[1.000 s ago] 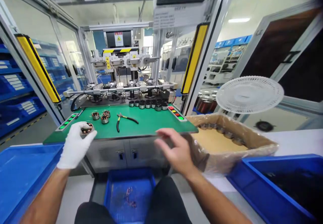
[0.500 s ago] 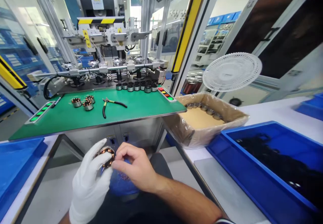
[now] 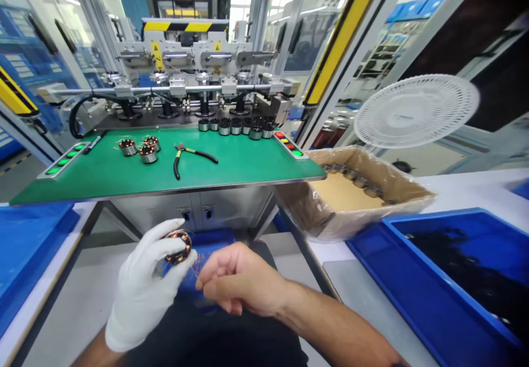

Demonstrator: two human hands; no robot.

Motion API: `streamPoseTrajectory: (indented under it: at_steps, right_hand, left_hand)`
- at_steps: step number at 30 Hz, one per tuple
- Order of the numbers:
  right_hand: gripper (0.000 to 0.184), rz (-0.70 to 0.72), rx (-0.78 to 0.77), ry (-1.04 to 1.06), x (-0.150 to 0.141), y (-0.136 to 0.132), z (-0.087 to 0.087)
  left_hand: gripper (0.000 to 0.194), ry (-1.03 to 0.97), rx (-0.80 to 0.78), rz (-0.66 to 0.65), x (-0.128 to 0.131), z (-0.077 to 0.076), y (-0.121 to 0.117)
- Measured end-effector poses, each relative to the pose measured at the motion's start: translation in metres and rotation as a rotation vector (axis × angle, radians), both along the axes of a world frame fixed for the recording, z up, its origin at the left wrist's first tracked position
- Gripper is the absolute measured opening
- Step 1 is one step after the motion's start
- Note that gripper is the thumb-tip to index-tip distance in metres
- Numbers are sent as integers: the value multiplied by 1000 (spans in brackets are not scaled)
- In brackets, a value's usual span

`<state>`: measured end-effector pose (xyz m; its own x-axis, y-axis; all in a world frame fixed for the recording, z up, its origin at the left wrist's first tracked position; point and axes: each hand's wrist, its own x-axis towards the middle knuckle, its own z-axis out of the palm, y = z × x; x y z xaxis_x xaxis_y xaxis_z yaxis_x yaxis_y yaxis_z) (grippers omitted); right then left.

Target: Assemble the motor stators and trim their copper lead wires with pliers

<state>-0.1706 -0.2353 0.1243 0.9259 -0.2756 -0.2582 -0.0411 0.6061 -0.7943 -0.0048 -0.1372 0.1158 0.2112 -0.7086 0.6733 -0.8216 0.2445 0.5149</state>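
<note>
My left hand (image 3: 142, 287), in a white glove, grips a copper-wound motor stator (image 3: 184, 250) between thumb and fingers, its windings facing up and right. Just to the right is my bare right hand (image 3: 243, 281), thumb and fingertips pinched together, apart from the stator. Whatever the pinch holds, if anything, is too small to make out. Below both hands sits a blue bin (image 3: 217, 238), with thin copper wire scraps (image 3: 199, 263) in it. On the green work surface (image 3: 231, 168) lie three wound stators (image 3: 149, 154) and cutting pliers (image 3: 194, 155) with spread black handles.
Several unwound black-topped stators (image 3: 235, 127) line the back of the green surface, before a winding machine (image 3: 177, 86). Button panels (image 3: 291, 146) flank it. To the right are a plastic-lined carton (image 3: 314, 218), a blue tray (image 3: 397, 279) of black parts and a white fan (image 3: 413, 113).
My right hand has drawn away from the stator, rightward and slightly down. The left hand still holds the stator. The camera view has shifted.
</note>
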Motion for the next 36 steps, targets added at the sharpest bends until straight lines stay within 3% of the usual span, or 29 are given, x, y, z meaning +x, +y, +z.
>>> streamPoseTrajectory:
  at_steps: [5,9,11,14,15,17,20,24,29,33,34,36]
  right_hand:
    - [46,31,-57,36,-3,7,-11]
    - [45,-53,-279,44,-5,12,-30]
    - [36,-174,-601,-30,-7,10,-34]
    - [31,-558,-1241,-245,-9,4,-29]
    - [36,-676,-1387,-310,-8,3,-25]
    - [35,-773,-1510,-400,-4,2,-19]
    - [12,-782,-1411,-456,2,7,-18]
    - [15,-735,-1010,-380,3,13,-23]
    - [15,-601,-753,-377,9,14,-23]
    - [23,-635,-443,-327,15,22,-27]
    - [23,-645,-408,-319,14,22,-27]
    - [16,-617,-512,-328,11,16,-24]
  left_hand:
    - [20,325,89,-26,-7,-1,3]
    - [29,553,218,-133,-8,-1,4]
    - [31,569,207,-164,-10,-2,5]
    - [26,446,112,-100,-14,-6,7]
    - [28,410,78,-91,-17,-6,7]
    - [36,412,36,-134,-23,-7,8]
    - [55,525,-16,-126,-32,-5,10]
    - [78,596,4,12,-40,-3,14]
    - [71,519,84,13,-41,-5,18]
    - [69,523,111,13,-40,-8,18]
    - [69,521,120,18,-39,-8,19]
    - [69,479,170,32,-36,-10,22]
